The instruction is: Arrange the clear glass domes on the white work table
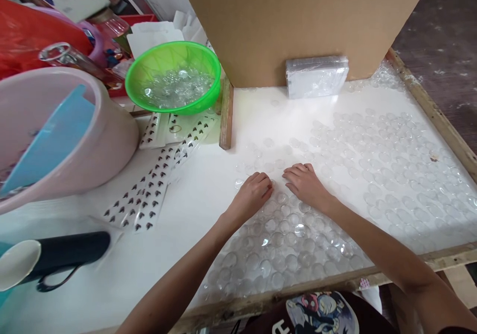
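Observation:
My left hand [255, 193] rests low over the white tabletop, its fingers curled together. Whatever is between those fingertips, if anything, is hidden. Just to the right, my right hand [306, 185] lies palm down with fingers stretched out and slightly apart, fingertips at the table surface. Many clear round domed discs [291, 262] are spread in a single layer between my forearms and near both hands. More of the same clear discs [387, 155] cover the right side of the table. A few scattered ones sit just beyond my fingertips.
A green bowl [214, 93] holds many clear pieces at the upper left. Beside it stand a pink tub [112, 140] with a blue sheet inside, printed sticker sheets [151, 190] and a dark mug [74, 249] on its side. A cardboard panel [261, 31] and a wrapped stack [316, 78] stand behind; wooden strips [428, 100] edge the table.

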### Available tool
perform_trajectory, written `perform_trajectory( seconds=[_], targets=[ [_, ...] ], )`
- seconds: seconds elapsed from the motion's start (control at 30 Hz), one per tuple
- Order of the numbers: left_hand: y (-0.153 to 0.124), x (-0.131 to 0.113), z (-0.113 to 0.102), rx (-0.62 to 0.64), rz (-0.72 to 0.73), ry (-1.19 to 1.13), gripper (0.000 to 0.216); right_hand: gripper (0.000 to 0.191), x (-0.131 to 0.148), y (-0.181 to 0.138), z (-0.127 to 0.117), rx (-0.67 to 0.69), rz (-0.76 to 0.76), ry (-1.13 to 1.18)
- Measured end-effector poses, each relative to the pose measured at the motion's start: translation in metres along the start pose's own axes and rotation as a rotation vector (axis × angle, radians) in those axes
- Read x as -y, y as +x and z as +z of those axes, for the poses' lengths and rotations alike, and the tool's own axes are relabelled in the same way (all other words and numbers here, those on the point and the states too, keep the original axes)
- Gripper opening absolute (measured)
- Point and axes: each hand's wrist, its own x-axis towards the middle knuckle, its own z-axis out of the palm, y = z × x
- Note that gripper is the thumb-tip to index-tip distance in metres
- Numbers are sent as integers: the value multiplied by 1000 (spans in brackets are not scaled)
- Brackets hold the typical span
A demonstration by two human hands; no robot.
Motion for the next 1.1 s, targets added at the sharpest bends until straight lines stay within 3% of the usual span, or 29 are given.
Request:
perform_trajectory(
  seconds=[0.17, 0.3, 0.53, 0.67, 1.1],
  targets=[
    [-4, -10, -6, 6, -218, -225, 9, 20, 9, 4, -3, 56, 53, 19],
    [-5, -4, -6, -13, -350, -298, 12, 22, 11, 5, -5, 64, 136, 120],
    [3, 22, -8, -172, -258, 50, 16, 20, 8, 6, -2, 57, 160, 186],
    [18, 36, -10, -150, -250, 191, 22, 22, 4, 5, 2, 12, 149, 125],
    [25, 42, -6, -189, -220, 127, 14, 20, -4, -13, -3, -51, 146, 97]
  ],
)
